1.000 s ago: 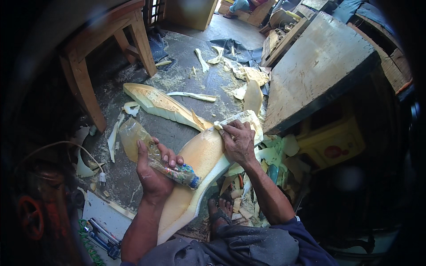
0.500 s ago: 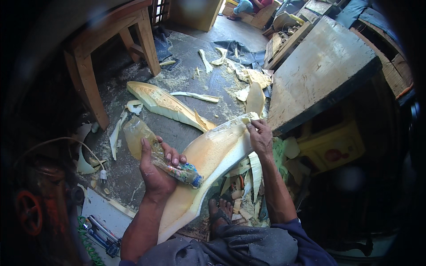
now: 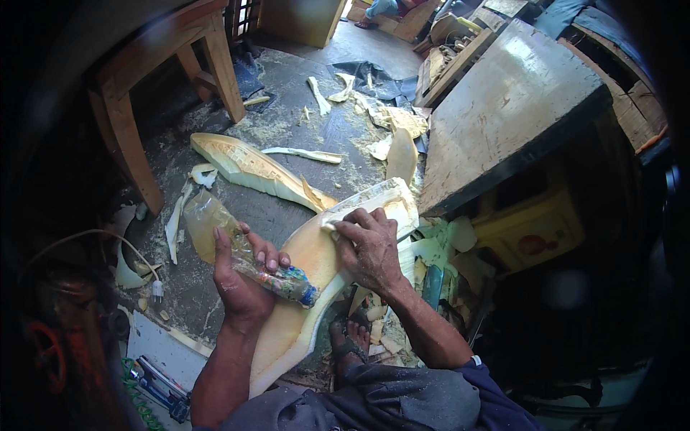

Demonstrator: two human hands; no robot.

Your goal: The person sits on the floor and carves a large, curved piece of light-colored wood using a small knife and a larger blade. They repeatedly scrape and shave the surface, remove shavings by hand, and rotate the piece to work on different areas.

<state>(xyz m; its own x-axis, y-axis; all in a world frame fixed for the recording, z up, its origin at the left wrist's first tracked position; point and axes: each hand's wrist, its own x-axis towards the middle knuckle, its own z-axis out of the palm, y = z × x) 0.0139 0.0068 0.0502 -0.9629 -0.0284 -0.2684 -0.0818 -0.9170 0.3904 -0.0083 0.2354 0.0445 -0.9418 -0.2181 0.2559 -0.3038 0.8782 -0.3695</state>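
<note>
My left hand [image 3: 244, 291] is wrapped round a crumpled clear plastic bottle [image 3: 205, 230] with a blue cap and some yellowish contents. The bottle lies tilted, its cap end over a long curved foam piece [image 3: 287, 327], tan on top with white edges, which extends up from beside my lap. My right hand [image 3: 370, 248] is closed in a pinch on a small pale pad [image 3: 330, 225], pressed to the foam's left edge near its far end. Most of the pad hides under the fingers. At that end the foam surface looks whitish and glossy.
Another carved foam piece [image 3: 251, 169] lies on the floor ahead among scraps and dust. A wooden stool [image 3: 129, 86] stands left, a worn board-topped bench [image 3: 514, 108] right. A plug on a cord [image 3: 157, 291] lies left. Below the bench is a yellow container [image 3: 532, 233]. A person sits far off.
My right hand has slid from the foam's far right end to its left edge, carrying the pale pad. My left hand still grips the bottle. The whole view has shifted slightly.
</note>
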